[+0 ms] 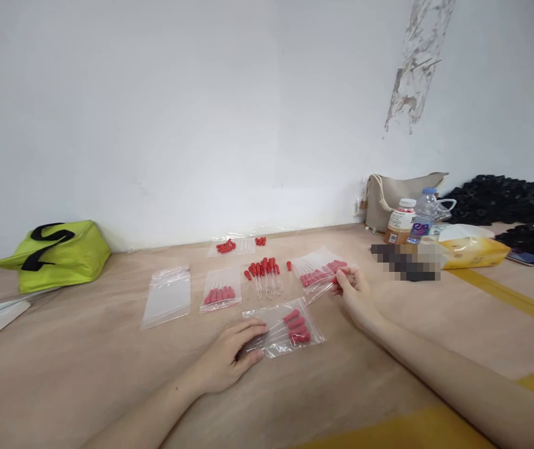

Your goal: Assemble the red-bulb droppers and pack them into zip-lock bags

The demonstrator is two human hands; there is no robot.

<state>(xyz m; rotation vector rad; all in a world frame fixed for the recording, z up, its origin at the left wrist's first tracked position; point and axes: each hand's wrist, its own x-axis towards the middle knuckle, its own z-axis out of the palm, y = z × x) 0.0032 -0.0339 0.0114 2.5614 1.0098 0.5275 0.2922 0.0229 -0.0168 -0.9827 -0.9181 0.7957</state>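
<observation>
In front of me lies a clear zip bag (pixel 276 344) with several red-bulbed droppers (pixel 296 321) inside. My left hand (pixel 232 352) rests at its left edge, thumb and fingers apart, fingertips touching the plastic. My right hand (pixel 355 293) pinches a single dropper (pixel 335 280) by its red bulb, its thin clear tube pointing down and left. Just behind those fingers is another filled zip bag (pixel 316 259). Loose droppers (pixel 264 269) lie in a group at the centre, and one lone dropper (pixel 289 267) sits to their right.
To the left are a smaller bag of droppers (pixel 220 280) and flat zip bags (pixel 168 296). More red bulbs (pixel 226 246) lie near the wall. A yellow-green pouch (pixel 68 255) stands far left; bottles (pixel 402 219), a tissue pack (pixel 477 249) and a beige bag (pixel 402 190) stand right.
</observation>
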